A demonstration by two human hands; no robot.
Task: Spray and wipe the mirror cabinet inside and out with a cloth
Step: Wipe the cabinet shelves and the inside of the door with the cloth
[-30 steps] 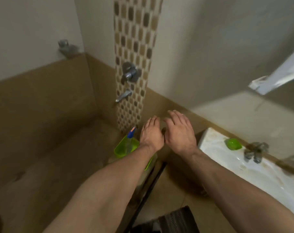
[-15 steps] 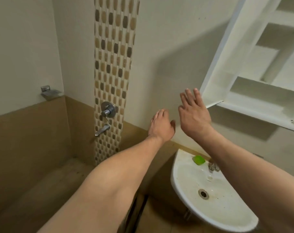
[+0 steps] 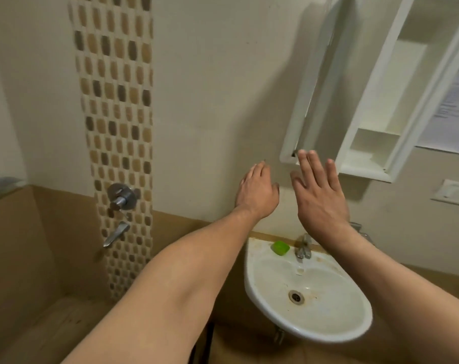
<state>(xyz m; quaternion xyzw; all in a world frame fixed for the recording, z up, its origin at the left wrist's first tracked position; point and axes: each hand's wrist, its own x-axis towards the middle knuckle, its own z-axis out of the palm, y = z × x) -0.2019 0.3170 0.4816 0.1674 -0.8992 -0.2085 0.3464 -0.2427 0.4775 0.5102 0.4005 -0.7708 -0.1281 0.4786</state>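
The white mirror cabinet (image 3: pixel 375 143) hangs on the wall at the upper right, with its door (image 3: pixel 312 82) swung open to the left and bare shelves inside. My right hand (image 3: pixel 319 190) is raised with fingers spread, its fingertips just under the door's lower corner. My left hand (image 3: pixel 257 191) is stretched out beside it, lower and to the left, fingers relaxed, in front of the wall. Both hands hold nothing. No cloth or spray bottle is in view.
A white wall basin (image 3: pixel 309 298) with a tap (image 3: pixel 303 245) and a green soap dish (image 3: pixel 280 247) sits below the hands. A shower valve (image 3: pixel 121 197) and spout are on the mosaic tile strip at left. A white soap tray (image 3: pixel 454 193) is fixed at far right.
The view has lifted from the floor and a green tub to the wall, bringing the open cabinet into sight. Both hands have risen, the right one up to the door's lower corner.
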